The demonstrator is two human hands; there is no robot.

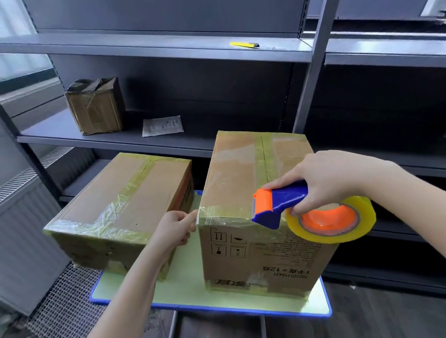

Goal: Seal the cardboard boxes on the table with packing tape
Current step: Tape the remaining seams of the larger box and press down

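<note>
"Two boxes on your table, yes?"

"Yes. The tall box (261, 235) stands at the middle of the table (188, 286). The low box (117, 201) lies at nine o'clock of it, just beside it with a narrow gap between. Both are already taped along the top seam."

"And your hands?"

"My left hand (174, 230) is at the tall box's near top corner, on its nine o'clock side. Thumb and forefinger pinch the clear tape (210, 213) there. My right hand (332, 177) is curled round the blue handle of the tape dispenser (279, 201), with my fingertips down on the tape roll (364, 220)."

"Where does the dispenser sit?"

"On the near top edge of the tall box, toward three o'clock. Its orange blade end points to nine o'clock, toward my left hand. The roll shows over the box's near face at its three o'clock corner."

"Anything behind?"

"Grey shelves (153, 43) at twelve o'clock. One holds a small taped box (95, 106) at ten o'clock, and a flat paper packet (162, 126) lies on its three o'clock side, apart from it. One shelf higher, at one o'clock, lies a yellow cutter (244, 45)."
</note>
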